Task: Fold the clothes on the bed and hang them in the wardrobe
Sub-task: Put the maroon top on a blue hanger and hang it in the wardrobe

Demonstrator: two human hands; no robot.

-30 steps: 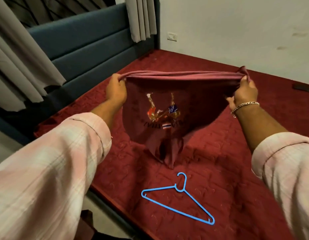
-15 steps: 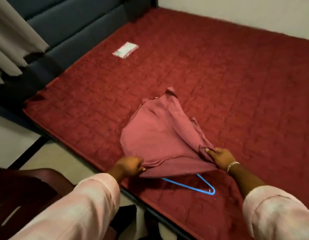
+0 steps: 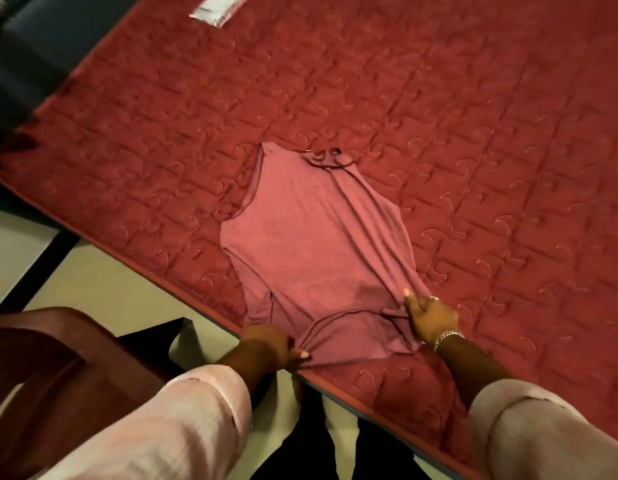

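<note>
Nearest the camera, two pale pink checked sleeves [image 3: 182, 420] reach forward from the bottom edge, and a dark wooden chair [image 3: 58, 362] stands on the pale floor [image 3: 103, 282] at the lower left, beside the bed. The left hand [image 3: 266, 346] sits at the bed's near edge, its grip closed in a pinch on the near left corner of the maroon garment [image 3: 314, 251], thumb on top of the bunched cloth. The right hand [image 3: 430, 318], with a metal bracelet [image 3: 446, 337] at the wrist, grips the garment's near right corner, fingers curled round a fold of the fabric. Between the two hands the near edge of the cloth is pulled fairly straight. The garment lies spread flat on the red quilted bed cover [image 3: 473, 133], its near edge close to the edge of the bed and its far end narrowing to a crumpled bit of fabric. Creases run from the right hand up along its right side. Well beyond it, near the top edge, a small pale flat packet [image 3: 219, 10] lies on the cover, with a dark blue headboard [image 3: 40, 46] at the far left.
</note>
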